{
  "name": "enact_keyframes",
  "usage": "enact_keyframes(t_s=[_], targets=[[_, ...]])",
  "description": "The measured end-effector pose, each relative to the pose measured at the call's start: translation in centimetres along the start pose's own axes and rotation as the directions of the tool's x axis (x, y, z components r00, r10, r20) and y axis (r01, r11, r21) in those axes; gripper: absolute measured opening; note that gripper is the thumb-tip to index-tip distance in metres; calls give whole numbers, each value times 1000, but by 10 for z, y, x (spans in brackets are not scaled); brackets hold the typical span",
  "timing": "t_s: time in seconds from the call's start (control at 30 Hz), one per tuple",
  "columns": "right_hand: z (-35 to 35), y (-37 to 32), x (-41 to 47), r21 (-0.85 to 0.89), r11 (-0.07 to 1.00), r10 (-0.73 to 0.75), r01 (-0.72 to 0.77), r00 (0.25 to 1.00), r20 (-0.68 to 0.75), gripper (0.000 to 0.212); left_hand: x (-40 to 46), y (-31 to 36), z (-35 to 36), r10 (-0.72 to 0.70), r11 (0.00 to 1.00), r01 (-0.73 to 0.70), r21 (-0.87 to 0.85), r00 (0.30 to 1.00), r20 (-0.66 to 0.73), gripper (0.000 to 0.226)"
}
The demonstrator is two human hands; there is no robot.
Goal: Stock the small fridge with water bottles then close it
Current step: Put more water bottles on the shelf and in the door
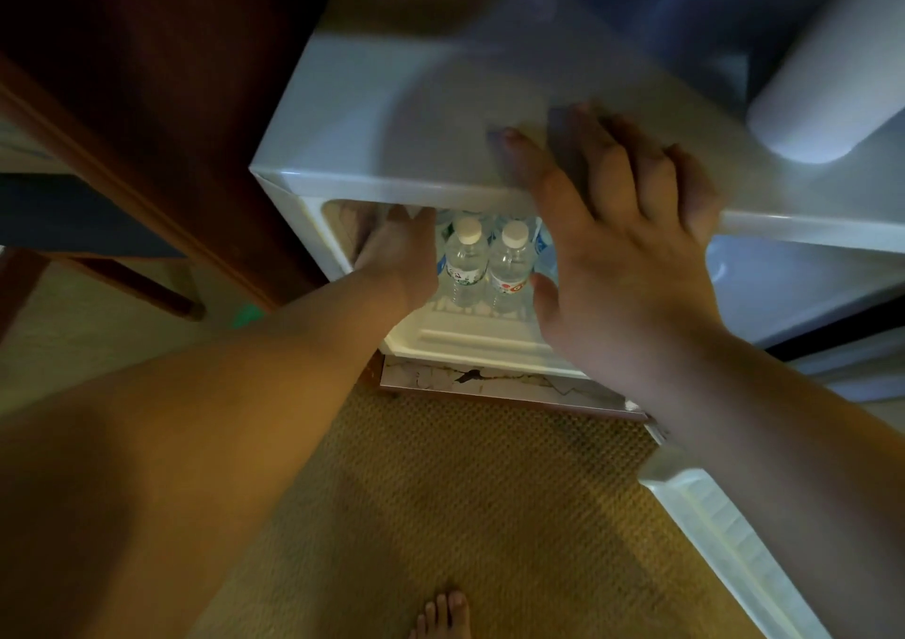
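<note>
The small white fridge point(392, 114) stands open below me, its door point(734, 535) swung out at the lower right. Inside, several clear water bottles with white caps point(467, 261) stand upright in the lit compartment. My left hand point(392, 251) reaches into the left side of the compartment; its fingers are hidden under the fridge's top edge, so whether it holds anything cannot be seen. My right hand point(622, 227) lies spread over the fridge's top front edge, fingers apart, holding nothing.
Dark wooden furniture point(161, 99) stands close on the fridge's left. A white cylinder point(832, 84) rests on the fridge top at the right. A woven mat point(465, 491) covers the floor in front, with my bare toes point(440, 614) on it.
</note>
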State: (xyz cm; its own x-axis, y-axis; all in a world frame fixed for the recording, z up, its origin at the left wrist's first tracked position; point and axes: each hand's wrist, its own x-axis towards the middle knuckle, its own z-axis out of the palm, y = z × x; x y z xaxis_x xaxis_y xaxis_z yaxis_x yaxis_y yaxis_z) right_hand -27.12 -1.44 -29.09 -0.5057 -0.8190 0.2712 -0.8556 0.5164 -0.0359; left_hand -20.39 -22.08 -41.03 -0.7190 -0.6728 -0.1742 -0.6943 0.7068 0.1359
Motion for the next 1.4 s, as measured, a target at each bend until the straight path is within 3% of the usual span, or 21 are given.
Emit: enact_keyframes(t_s=[0.13,0.27,0.43,0.67,0.93,1.17,1.4], targets=[[-8,1,1,9,1000,-16,15,998,66,124,-54,14,-23,-34,993,38,-109,998,44,59],[-32,2,4,64,997,-51,34,961,273,125,-135,30,-58,-85,934,101,-342,994,63,62],[-107,3,-18,167,986,-95,24,897,431,103,-231,44,-131,-71,901,16,-433,991,-110,55],[-303,-18,-92,386,922,-86,-9,970,228,58,-334,69,-300,-21,875,-170,-453,922,-386,42],[-504,14,-83,389,921,-38,20,999,39,58,-391,114,-480,103,876,-320,-361,856,-507,43],[-594,49,-24,296,952,98,-75,993,-65,57,-359,147,-582,152,833,-427,-351,788,-597,38],[-625,79,73,284,931,282,-230,946,-159,54,-243,170,-655,230,842,-475,-255,744,-627,39]])
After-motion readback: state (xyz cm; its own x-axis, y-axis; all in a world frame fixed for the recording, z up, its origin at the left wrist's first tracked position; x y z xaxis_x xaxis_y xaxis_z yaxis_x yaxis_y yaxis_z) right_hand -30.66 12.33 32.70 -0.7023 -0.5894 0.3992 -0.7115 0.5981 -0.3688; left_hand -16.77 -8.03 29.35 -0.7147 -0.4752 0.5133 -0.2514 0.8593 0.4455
